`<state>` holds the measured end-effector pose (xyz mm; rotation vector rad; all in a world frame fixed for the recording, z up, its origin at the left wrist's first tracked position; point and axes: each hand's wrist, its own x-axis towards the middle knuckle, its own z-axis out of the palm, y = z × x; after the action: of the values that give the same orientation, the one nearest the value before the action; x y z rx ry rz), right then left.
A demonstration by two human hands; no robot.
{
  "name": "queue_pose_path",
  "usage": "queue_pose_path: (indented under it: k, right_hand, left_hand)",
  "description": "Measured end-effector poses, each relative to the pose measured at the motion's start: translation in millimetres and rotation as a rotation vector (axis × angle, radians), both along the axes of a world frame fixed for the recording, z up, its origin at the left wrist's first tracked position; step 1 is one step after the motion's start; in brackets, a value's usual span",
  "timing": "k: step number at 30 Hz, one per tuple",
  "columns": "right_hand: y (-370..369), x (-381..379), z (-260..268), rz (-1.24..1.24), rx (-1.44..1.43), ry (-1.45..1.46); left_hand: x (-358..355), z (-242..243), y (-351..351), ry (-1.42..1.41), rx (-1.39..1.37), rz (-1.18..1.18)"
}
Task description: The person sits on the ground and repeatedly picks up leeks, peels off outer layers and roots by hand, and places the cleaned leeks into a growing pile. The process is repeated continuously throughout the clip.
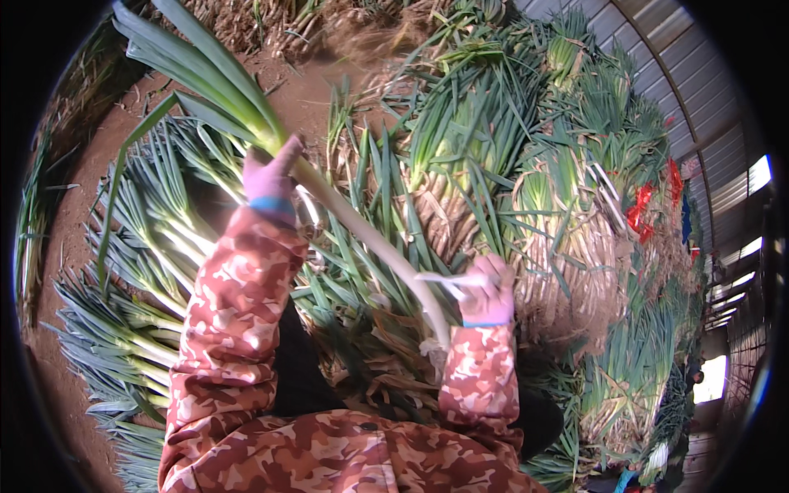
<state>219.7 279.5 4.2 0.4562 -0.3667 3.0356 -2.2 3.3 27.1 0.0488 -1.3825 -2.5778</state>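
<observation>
My left hand (271, 179), in a pink glove with a blue cuff, is closed around a long green onion (363, 231) just below where its leaves fan out. The onion slants across my front, leaves up at the left and bent white end down beside my right sleeve. Its root tuft (435, 352) is partly hidden by that sleeve. Between the fingers of my gloved right hand (491, 293) is a thin whitish strip of onion skin (441, 279), its free end reaching the stalk. Whether the strip is still attached there I cannot tell.
Green onions with pale, clean stalks (163, 237) lie in rows at my left. Unpeeled bundles (450, 203) stand ahead and stack rightward (567, 265) against a metal wall (709, 86). Loose leaves and husks (382, 363) cover the ground before me. Bare soil (302, 86) shows beyond.
</observation>
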Motion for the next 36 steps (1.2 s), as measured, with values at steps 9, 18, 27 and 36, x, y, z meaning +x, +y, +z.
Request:
queue_pose_path:
  k: [9, 18, 27, 36]
  right_hand:
    - [23, 159, -52, 0.378, 2.06, -0.267]
    - [30, 168, -101, -0.125, 1.933, -0.647]
    - [-3, 103, -105, -0.119, 1.535, -0.334]
    - [78, 194, -111, 0.117, 2.499, -0.902]
  left_hand:
    - [-23, -16, -23, -0.048, 0.123, 0.092]
    - [-33, -22, -30, -0.058, 0.405, -0.081]
    - [-30, -22, -36, -0.065, 0.67, -0.18]
    - [-39, -22, -43, -0.059, 0.595, -0.01]
